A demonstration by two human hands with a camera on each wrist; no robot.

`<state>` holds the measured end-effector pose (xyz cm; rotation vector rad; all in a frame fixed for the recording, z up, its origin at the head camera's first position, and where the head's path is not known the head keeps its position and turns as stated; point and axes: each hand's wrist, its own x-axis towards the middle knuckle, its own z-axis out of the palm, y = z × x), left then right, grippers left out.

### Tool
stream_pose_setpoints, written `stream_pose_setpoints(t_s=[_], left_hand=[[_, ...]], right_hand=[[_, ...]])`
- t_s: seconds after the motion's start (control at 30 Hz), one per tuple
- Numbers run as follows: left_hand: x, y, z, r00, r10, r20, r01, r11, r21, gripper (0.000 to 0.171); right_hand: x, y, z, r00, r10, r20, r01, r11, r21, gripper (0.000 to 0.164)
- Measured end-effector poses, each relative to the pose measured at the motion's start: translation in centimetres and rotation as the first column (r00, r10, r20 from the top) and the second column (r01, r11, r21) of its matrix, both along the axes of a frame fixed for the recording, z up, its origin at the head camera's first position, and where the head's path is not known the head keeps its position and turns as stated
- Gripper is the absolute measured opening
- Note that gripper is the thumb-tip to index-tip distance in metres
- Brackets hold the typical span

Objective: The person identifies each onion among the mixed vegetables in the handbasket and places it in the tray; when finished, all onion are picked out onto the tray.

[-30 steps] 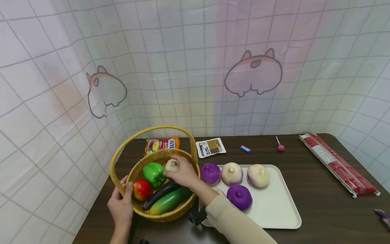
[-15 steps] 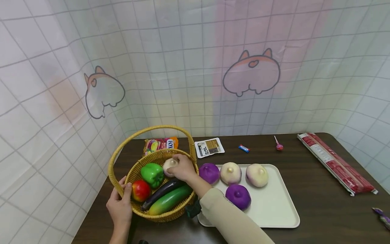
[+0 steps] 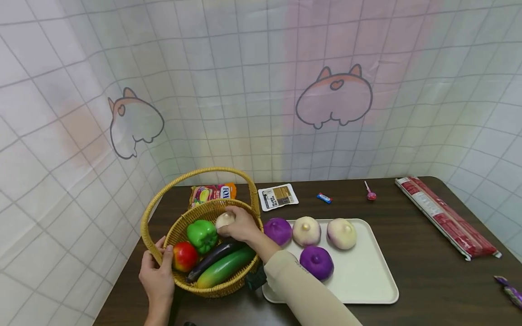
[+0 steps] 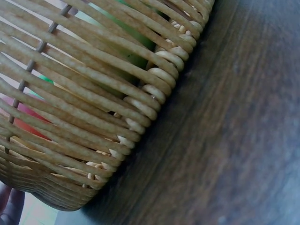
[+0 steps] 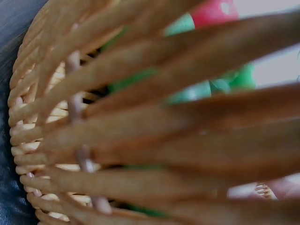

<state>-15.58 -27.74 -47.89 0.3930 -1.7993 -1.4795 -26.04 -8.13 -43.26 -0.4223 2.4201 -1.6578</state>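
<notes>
In the head view, my right hand (image 3: pixel 241 225) reaches into a yellow wicker basket (image 3: pixel 220 290) and holds a white turnip (image 3: pixel 224 220) at its back right. Fingers and thumb curl around the turnip, hiding part of it. Beside it lie a green bell pepper (image 3: pixel 202 236), a red-yellow mango-like fruit (image 3: pixel 185 256), an eggplant (image 3: pixel 214 259) and a green cucumber-like vegetable (image 3: pixel 225 268). My left hand (image 3: pixel 157 276) grips the basket's left rim by the handle's foot, thumb on the near side. Both wrist views show mostly wicker wall (image 4: pixel 93 84), blurred close up in the right one (image 5: pixel 140 131).
Right of the basket, a white tray (image 3: pixel 367 280) bears purple turnips (image 3: pixel 316 263) and white ones (image 3: pixel 341 233). Behind stand a candy bag (image 3: pixel 212 194), a flat packet (image 3: pixel 278 197), a small blue sweet (image 3: pixel 324 198) and a lollipop (image 3: pixel 370 194). A long red package (image 3: pixel 448 217) lies far right.
My right hand has settled a little deeper into the basket with the turnip, beside the pepper. The left hand keeps its grip on the rim. The head view has drifted slightly.
</notes>
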Motion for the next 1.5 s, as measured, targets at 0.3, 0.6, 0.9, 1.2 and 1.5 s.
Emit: stream_pose_setpoints(t_s=[0.3,0.6,0.9,1.2,1.5], left_hand=[[0.10,0.07,-0.03,1.000,0.018,0.011,-0.018,1.000,-0.010,0.024],[0.07,-0.04,0.15,1.000,0.023,-0.003,-0.023,0.999,-0.048,0.021],[0.13,0.00,0.12,0.999,0.033,0.010,-0.033,0.998,-0.048,0.022],[0.11,-0.24,-0.09,0.999,0.046,-0.002,-0.046,0.997,-0.062,0.020],[0.09,-0.20,-0.08,0.999,0.054,-0.006,-0.054,0.995,-0.080,0.021]], right_hand=[[0.15,-0.14,-0.04,1.000,-0.010,-0.015,0.010,0.999,0.050,0.069],[0.31,-0.35,0.11,1.000,0.012,0.025,-0.015,0.989,0.146,0.080],[0.37,-0.27,0.01,0.998,-0.020,0.063,0.015,0.996,0.088,0.079],[0.36,-0.49,-0.19,0.999,-0.032,-0.043,0.038,0.989,0.146,0.078],[0.29,-0.38,-0.16,0.993,-0.066,-0.101,0.080,0.988,0.136,0.079]])
